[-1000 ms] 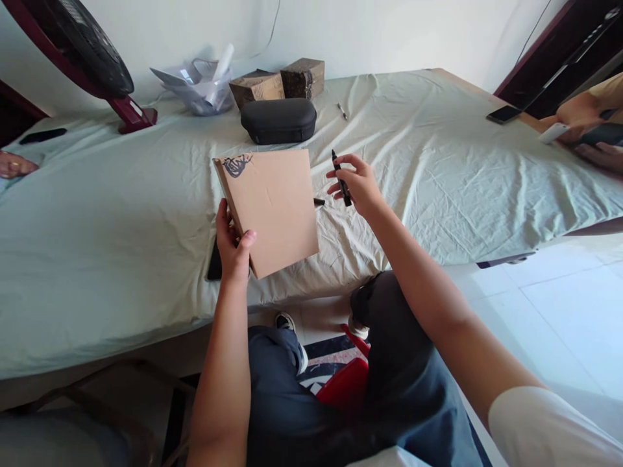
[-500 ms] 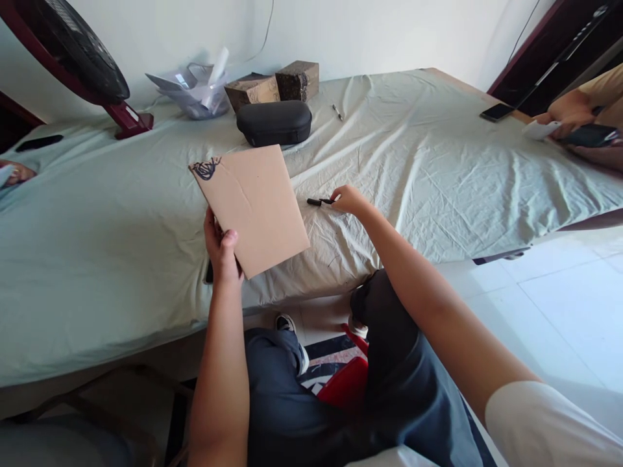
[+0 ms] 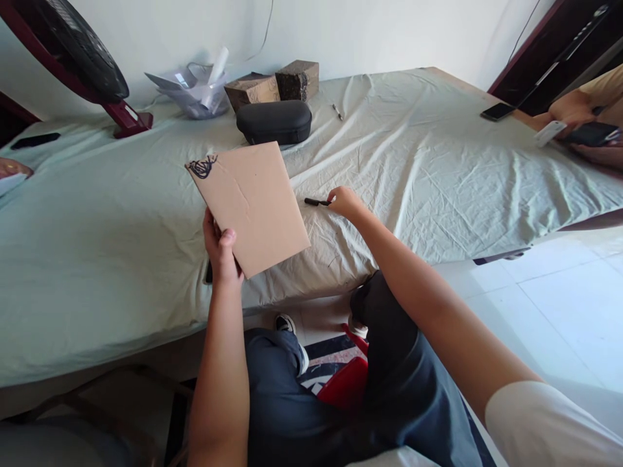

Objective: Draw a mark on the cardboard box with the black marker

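Note:
A brown cardboard box (image 3: 256, 211) is tilted up above the cloth, one flat face towards me. Dark scribbles mark its upper left corner. My left hand (image 3: 222, 250) grips its lower left edge, thumb on the face and the other fingers mostly hidden behind. To the right of the box, my right hand (image 3: 344, 200) pinches one end of a black marker (image 3: 312, 202) low over the cloth. The marker's thicker dark part points left, towards the box. Whether that part touches the cloth I cannot tell.
Behind the box stand a black case (image 3: 274, 122), two scribbled cardboard boxes (image 3: 298, 79) and a clear plastic basket (image 3: 199, 97). A pen (image 3: 337, 112) lies on the pale cloth (image 3: 438, 162). A fan (image 3: 131, 120) stands left. Other people's hands (image 3: 574, 113) show at both sides.
The box has shifted slightly left and up in my left hand. My right hand and the marker have moved a little left. At the right, another person's white item has turned.

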`<state>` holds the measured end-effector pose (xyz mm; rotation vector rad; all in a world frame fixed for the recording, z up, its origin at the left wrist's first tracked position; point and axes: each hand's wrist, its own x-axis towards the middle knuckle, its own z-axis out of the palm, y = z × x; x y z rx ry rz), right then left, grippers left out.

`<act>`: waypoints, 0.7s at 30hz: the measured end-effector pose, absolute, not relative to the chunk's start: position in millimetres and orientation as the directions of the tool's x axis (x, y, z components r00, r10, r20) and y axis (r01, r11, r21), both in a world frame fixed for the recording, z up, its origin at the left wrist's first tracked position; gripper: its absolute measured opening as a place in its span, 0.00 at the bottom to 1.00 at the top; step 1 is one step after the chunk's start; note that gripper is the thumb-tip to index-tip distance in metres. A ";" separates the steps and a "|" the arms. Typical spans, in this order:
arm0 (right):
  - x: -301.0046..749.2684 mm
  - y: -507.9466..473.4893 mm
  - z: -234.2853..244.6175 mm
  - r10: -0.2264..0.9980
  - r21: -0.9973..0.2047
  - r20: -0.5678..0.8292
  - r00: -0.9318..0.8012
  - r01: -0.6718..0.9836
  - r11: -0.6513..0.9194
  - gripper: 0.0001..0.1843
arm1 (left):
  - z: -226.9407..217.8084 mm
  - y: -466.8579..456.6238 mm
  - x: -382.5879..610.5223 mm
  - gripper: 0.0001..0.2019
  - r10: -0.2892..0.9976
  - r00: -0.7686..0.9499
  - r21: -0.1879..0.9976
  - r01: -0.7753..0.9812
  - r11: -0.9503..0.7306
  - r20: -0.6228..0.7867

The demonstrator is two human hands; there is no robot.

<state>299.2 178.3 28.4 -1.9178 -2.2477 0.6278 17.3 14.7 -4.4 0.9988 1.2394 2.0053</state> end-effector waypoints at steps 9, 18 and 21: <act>272.7 171.9 11.9 0.975 -0.354 -0.106 -0.197 0.923 0.148 0.25 | -6.6 14.1 15.8 0.51 0.789 -0.513 0.902 -0.064 -0.427 0.337; 249.9 165.7 -10.5 0.966 -0.354 0.017 -0.256 0.902 0.246 0.22 | -7.9 15.7 16.3 0.53 0.803 -0.498 0.918 -0.036 -0.395 0.327; 249.2 168.3 -5.5 0.966 -0.385 0.030 -0.256 0.889 0.248 0.24 | -8.6 15.1 15.2 0.54 0.802 -0.499 0.914 -0.049 -0.404 0.328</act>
